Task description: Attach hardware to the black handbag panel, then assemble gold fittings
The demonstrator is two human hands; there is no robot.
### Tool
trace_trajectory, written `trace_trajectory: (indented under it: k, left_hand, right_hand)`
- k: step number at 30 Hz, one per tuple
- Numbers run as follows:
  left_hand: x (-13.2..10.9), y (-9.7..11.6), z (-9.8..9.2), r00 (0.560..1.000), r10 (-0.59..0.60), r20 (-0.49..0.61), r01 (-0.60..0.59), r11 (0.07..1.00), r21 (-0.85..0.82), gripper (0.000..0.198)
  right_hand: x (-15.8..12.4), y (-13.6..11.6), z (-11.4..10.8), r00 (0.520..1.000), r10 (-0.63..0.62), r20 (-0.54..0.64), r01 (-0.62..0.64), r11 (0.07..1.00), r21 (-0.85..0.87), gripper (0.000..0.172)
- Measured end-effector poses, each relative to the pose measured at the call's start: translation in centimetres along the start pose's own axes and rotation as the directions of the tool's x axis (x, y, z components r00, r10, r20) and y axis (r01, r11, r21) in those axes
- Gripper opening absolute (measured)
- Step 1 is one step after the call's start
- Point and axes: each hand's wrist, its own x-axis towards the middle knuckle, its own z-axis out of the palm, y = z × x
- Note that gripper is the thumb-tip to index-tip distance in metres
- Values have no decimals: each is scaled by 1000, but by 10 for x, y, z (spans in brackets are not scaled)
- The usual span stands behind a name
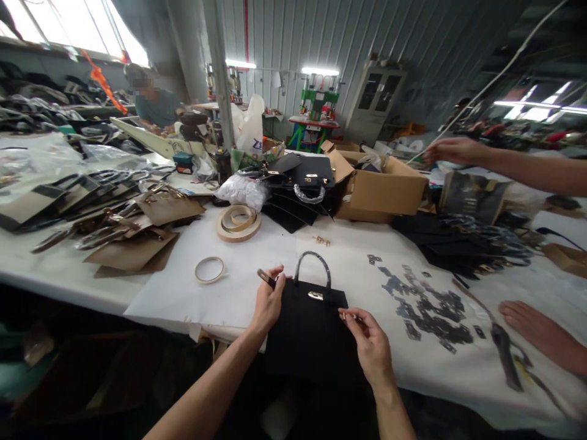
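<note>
At lower centre of the frame, a black bag sits at the edge of the table, apparently steadied from both sides — left hand gripping a metal-tipped strap at its upper left corner, right hand pinching a small metallic piece at its upper right.

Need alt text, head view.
A person's left hand and right hand flank a black handbag with a metal clasp at a white-topped table. Tape rolls lie left, small dark pieces right; an open cardboard box stands behind.

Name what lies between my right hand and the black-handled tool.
Head view: small, flat, dark pieces lie scattered between your right hand and that tool.
</note>
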Motion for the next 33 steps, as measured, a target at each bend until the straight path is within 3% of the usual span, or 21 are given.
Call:
trace_trajectory:
  k: [2, 4, 7, 9, 11, 13, 14, 16, 18, 22, 24, 27, 31, 33]
  left_hand:
    - [4, -2, 1, 999, -51, 18, 53, 985, -163, 35]
    - [7, -5, 1, 996, -79, 50, 88, 972, -217, 38]
    - [6, -8, -1, 998, -52, 31, 53, 997, -61, 34]
    - [4, -6, -3, 995, 97, -26, -90, 978, 191, 32]
    - [3, 1, -4, 951, 311, -1, -282, 863, 419, 43]
    - [2, 11, 0, 881, 447, 156, -460, 729, 507, 49]
    - [1, 15, 3, 846, 460, 271, -531, 678, 508, 47]
    - [-2, 22, 14, 784, 388, 484, -612, 609, 504, 42]
    - [-9, 25, 27, 763, 259, 593, -619, 556, 555, 40]
    - [-34, 21, 46, 786, 130, 605, -586, 471, 660, 32]
    - [-49, 19, 48, 779, 145, 610, -598, 462, 655, 29]
    - [-65, 18, 46, 775, 186, 604, -613, 454, 647, 42]
    - [-73, 15, 42, 747, 218, 629, -653, 417, 632, 51]
    - [-74, 13, 41, 731, 225, 644, -671, 408, 619, 48]
  right_hand:
    - [1, 5, -2, 999, -4, -49, 6, 999, 40, 39]
    - [2, 9, -3, 997, -11, -74, 17, 997, 79, 40]
    - [0, 7, -3, 998, -28, -57, 30, 999, 38, 37]
    - [-1, 4, -2, 999, -37, -35, 36, 999, -20, 37]
    - [-2, -1, -1, 999, -43, -19, 42, 998, -53, 37]
    - [-2, -4, 1, 999, -47, -13, 46, 997, -68, 38]
    - [-1, -6, 2, 999, -45, -14, 44, 996, -77, 38]
    - [-1, -8, 3, 999, -39, -22, 37, 995, -91, 39]
    - [0, -8, 3, 999, -30, -37, 26, 995, -99, 40]
    - [0, -4, 2, 996, -37, -79, 28, 993, -114, 40]
    - [0, -1, 1, 995, -56, -84, 44, 990, -131, 40]
    - [0, 4, -1, 991, -82, -105, 64, 985, -161, 41]
    - [5, 0, 2, 969, -118, -218, 82, 983, -167, 43]
    - [11, -8, 9, 970, -128, -209, 95, 982, -161, 43]
